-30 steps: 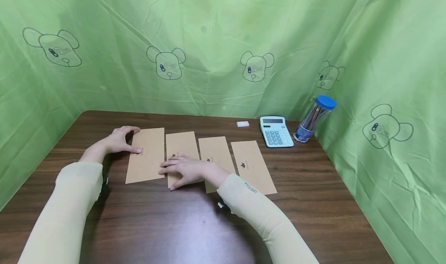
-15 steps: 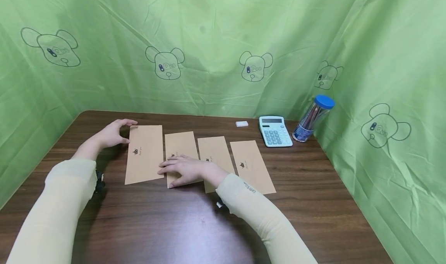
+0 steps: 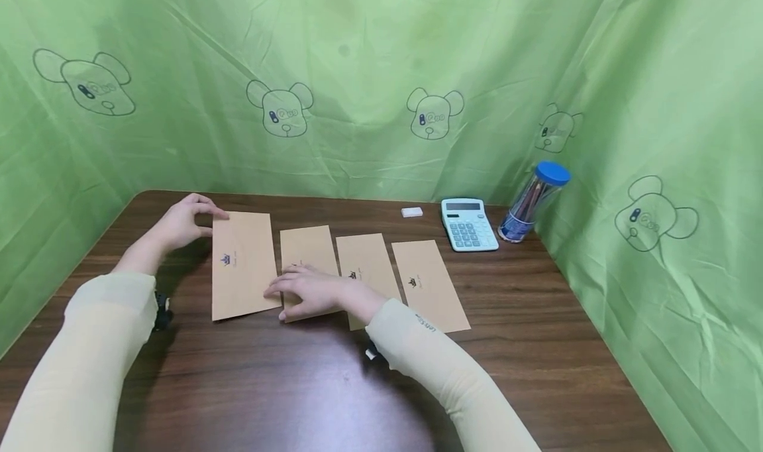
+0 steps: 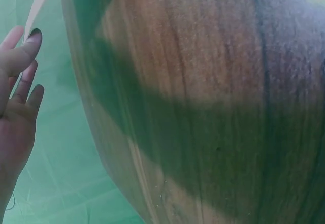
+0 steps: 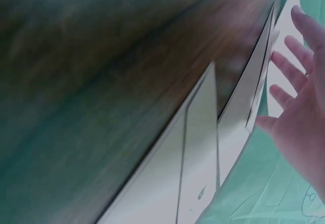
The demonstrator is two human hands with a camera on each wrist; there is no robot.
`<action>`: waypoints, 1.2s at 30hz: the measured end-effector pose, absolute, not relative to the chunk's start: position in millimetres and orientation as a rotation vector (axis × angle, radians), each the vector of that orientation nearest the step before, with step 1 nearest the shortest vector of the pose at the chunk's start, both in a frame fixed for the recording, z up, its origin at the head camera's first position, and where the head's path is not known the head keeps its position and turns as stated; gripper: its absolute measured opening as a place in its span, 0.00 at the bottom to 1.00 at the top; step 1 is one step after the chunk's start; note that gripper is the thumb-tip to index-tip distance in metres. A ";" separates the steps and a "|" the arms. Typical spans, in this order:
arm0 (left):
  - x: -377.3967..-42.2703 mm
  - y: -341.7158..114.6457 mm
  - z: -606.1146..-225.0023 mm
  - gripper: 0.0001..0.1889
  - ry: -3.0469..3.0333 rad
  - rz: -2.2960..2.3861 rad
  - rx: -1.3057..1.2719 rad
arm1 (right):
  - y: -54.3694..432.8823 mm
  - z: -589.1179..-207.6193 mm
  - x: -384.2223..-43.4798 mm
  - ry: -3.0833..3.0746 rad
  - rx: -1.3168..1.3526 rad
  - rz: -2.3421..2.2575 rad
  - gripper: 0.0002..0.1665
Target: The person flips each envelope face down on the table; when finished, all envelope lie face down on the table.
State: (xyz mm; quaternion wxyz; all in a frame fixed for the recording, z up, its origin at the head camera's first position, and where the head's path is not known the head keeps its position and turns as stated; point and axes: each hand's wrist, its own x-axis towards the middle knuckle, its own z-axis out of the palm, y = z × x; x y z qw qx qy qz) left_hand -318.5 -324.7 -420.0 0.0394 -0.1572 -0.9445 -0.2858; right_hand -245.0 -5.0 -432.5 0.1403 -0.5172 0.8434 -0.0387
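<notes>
Several brown paper envelopes with small crown prints lie in a row across the head view. My left hand [image 3: 183, 223] pinches the top left corner of the leftmost envelope [image 3: 246, 266], whose left side is raised off the table. Only a pale sliver of that envelope [image 4: 39, 3] shows at the thumb in the left wrist view. My right hand [image 3: 316, 289] rests over the second envelope [image 3: 306, 245], fingers extended and spread, its fingertips at the leftmost one's right edge. Partly under the right wrist is a third envelope [image 3: 372, 256]; the fourth envelope [image 3: 429, 283] lies flat to the right.
Behind the row, a white eraser [image 3: 412, 212] and a light blue calculator [image 3: 469, 225] lie on the dark wooden table [image 3: 268, 386]. A clear blue-lidded tube of pencils [image 3: 530, 203] stands at the back right. Green curtain [image 3: 357, 107] surrounds the table's far sides.
My left hand has moved left and back from the leftmost envelope's print to its top corner. That envelope's left side has risen and shifted left. The right hand has hardly moved.
</notes>
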 end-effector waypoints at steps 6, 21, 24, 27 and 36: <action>-320.3 -326.5 -412.5 0.13 -2.868 -0.875 -0.511 | -14.2 -427.4 -236.5 2.533 -1.524 -0.105 0.38; -322.7 -319.2 -391.5 0.07 -2.812 -0.859 -0.528 | -26.0 -416.0 -233.3 2.615 -1.350 -0.710 0.44; -324.5 -317.8 -386.4 0.08 -2.830 -0.860 -0.512 | -24.1 -413.4 -234.2 2.604 -1.326 -0.840 0.47; -326.4 -315.5 -381.8 0.09 -2.842 -0.842 -0.509 | -21.5 -410.2 -233.9 2.593 -1.326 -0.942 0.50; -327.2 -306.5 -372.9 0.12 -2.840 -0.854 -0.513 | -24.1 -409.6 -230.4 2.573 -1.352 -1.112 0.37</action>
